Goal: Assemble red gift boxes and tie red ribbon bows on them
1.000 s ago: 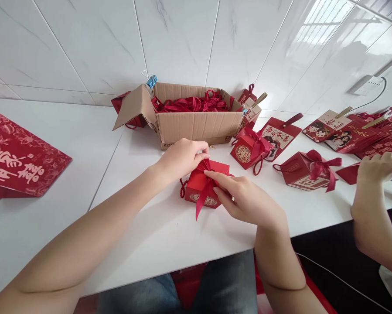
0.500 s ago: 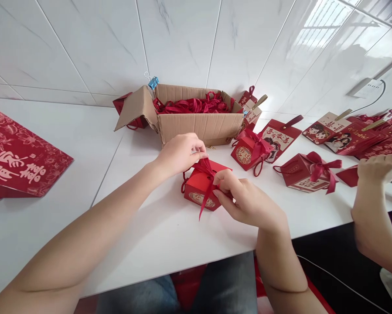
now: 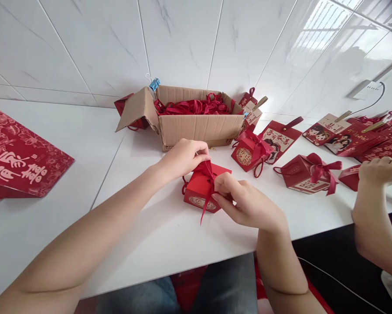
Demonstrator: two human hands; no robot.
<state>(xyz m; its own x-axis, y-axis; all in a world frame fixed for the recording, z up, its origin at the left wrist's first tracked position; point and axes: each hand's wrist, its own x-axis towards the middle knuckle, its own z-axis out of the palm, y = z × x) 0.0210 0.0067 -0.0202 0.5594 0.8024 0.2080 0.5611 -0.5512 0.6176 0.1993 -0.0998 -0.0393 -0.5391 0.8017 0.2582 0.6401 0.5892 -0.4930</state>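
i see a small red cardboard gift box (image 3: 200,192) with a gold emblem on its front, sitting on the white worktop (image 3: 156,231) close to the near edge, about centre of the view. a dark red satin ribbon (image 3: 208,183) crosses its top, and one loose tail hangs down over the front face. my left hand (image 3: 182,158) is at the back top edge of the box, fingers pinched shut on the ribbon there. my right hand (image 3: 244,201) is at the box's right front corner, thumb and fingers closed on the ribbon just beside the left hand's pinch.

just behind the box stands an open brown cardboard carton (image 3: 196,126) heaped with red ribbons, a blue binder clip (image 3: 154,83) on its raised left flap. to the right of my box stands a finished red gift box with a tied bow (image 3: 250,153), and further right another bowed red box (image 3: 305,173) lies tipped over. flat red printed cards (image 3: 341,137) are spread along the far right by the white tiled wall (image 3: 84,48). a large flat red paper bag with pale characters (image 3: 17,163) lies well apart at the left. at the right edge another person's hand (image 3: 380,171) is curled over a red piece; i cannot tell how it grips.
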